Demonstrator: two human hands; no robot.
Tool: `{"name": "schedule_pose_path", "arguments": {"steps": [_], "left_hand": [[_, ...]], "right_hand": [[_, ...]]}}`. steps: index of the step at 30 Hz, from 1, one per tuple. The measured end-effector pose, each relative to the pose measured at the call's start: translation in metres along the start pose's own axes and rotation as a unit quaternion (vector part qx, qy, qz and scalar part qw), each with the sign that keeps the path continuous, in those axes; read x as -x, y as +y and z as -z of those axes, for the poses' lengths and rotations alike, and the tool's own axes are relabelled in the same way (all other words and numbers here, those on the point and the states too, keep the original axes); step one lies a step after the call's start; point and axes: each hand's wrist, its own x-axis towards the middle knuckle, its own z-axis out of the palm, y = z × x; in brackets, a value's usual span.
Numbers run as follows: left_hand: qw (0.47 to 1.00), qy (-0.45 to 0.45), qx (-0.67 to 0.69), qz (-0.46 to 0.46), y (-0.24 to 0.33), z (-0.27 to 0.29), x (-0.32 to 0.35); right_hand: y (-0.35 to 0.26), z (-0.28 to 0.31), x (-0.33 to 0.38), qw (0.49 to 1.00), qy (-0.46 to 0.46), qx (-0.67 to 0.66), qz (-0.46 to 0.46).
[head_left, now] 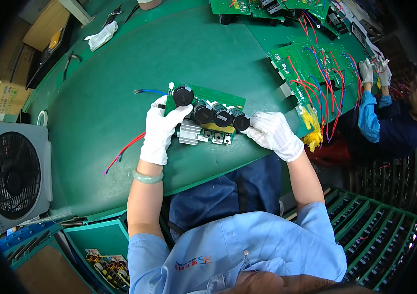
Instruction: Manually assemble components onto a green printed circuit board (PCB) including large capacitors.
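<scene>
Fingers of the white-gloved left hand [162, 128] were closed on the left end of a green rectangular circuit board [207, 113], thumb lying up against the first of its four black cylindrical capacitors [183, 95], while the white-gloved right hand [272, 132] was curled about the board's right end, touching the last capacitor; whether those fingers were fully clamped could not be told. The board sat tilted on the near part of the green bench mat [120, 98], a ribbed silver heat sink [190, 132] on its near edge just beside the left hand. A blue wire [149, 91] trailed from its upper left corner and a red wire [127, 147] ran out beneath the left wrist, which wore a pale green bangle [147, 177]. Well apart, at the mat's far left, lay a crumpled white cloth [102, 36] and a roll of tape [42, 117]. To the right, more green boards strung with red and blue wires [316, 73] crowded the mat, and a co-worker's gloved hands [375, 72] were busy beyond them. Off the bench to the left stood a grey box fan [12, 174]; below it a teal tray [105, 255] held small assorted electronic parts. Green slatted racks [380, 230] stood at lower right.
</scene>
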Motion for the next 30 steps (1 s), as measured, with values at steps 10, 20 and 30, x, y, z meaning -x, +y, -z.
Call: {"name": "schedule_pose_path", "arguments": {"steps": [10,20,30], "left_hand": [[1.000,0.005,-0.006,0.008,0.002,-0.002,0.001],[1.000,0.019,0.011,0.019,-0.001,0.000,0.005],[0.999,0.033,0.017,-0.009,0.000,0.004,0.002]], "right_hand": [[-0.021,-0.008,-0.007,0.993,-0.009,0.031,-0.115],[-0.087,0.007,-0.003,0.997,0.028,0.079,-0.004],[-0.073,0.055,0.055,0.961,0.065,0.070,-0.259]]}}
